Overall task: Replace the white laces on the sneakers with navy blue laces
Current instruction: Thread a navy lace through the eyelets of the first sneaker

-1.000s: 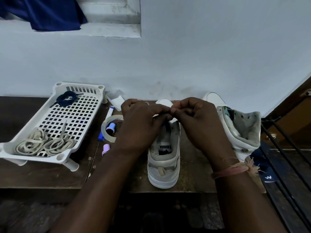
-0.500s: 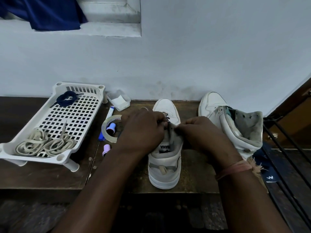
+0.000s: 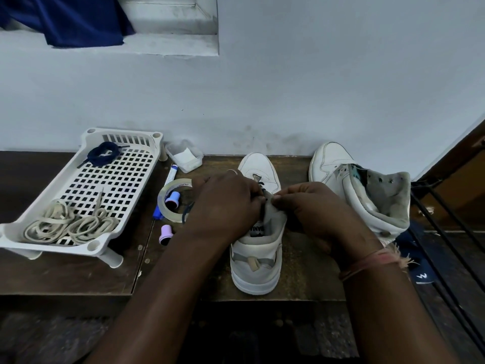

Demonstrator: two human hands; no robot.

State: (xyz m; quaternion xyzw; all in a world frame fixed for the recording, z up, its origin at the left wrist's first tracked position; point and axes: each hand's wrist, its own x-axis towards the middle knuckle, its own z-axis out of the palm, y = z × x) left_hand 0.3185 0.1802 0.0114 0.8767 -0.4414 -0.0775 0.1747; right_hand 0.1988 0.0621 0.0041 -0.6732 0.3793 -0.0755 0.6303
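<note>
A white sneaker [image 3: 258, 248] stands heel towards me on the wooden bench. Both my hands are bent over its tongue. My left hand [image 3: 225, 203] pinches the navy blue lace [image 3: 262, 191] threaded in the eyelets; a loop of that lace shows by the tape. My right hand [image 3: 312, 208] pinches the tongue and lace from the right. A second white sneaker [image 3: 362, 190] lies unlaced to the right. In the white perforated tray [image 3: 78, 206] sit the removed white laces [image 3: 70, 224] at the near end and a coiled navy lace [image 3: 102, 153] at the far end.
Beside the tray lie a clear tape roll [image 3: 172, 200], a blue marker [image 3: 168, 190], a pink cap [image 3: 165, 233] and a small clear box [image 3: 185, 158]. The wall stands right behind the bench. Black metal bars [image 3: 446, 232] and a navy cloth lie at the right.
My hands have dropped from above the sneaker down onto its tongue, and they now work the navy lace lower and closer to the shoe.
</note>
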